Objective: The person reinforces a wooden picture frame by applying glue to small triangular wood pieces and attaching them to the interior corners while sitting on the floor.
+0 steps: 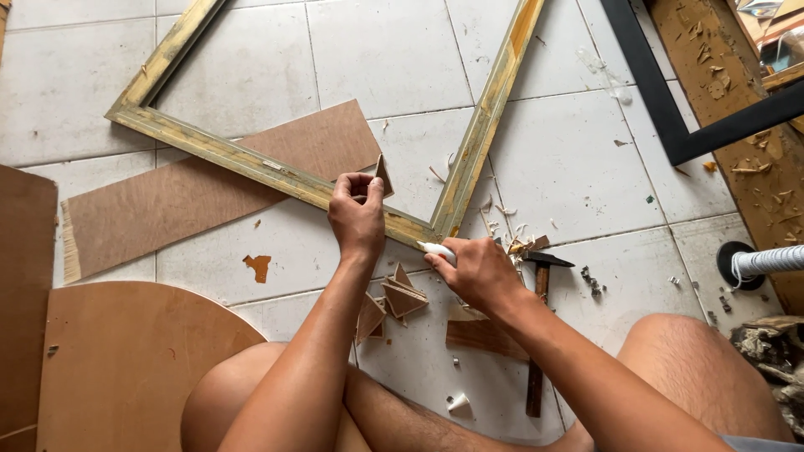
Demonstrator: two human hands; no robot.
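Pinching a wood wedge [383, 175], left hand [358, 215]; right hand [479, 272] clasps white tube [437, 250] beside hammer [537, 331].

The scene is bright, with soft and even daylight. The white tiled floor [251, 50] reflects the light gently and shows no strong glare. Shadows are weak and short: a soft one lies under the left hand [358, 216] and the right hand [473, 269], and a thin one runs beside the wooden frame [251, 163]. The centre is sharp, and the small wood chips are clear. At the far right edge of the floor the picture is a little darker and softer.
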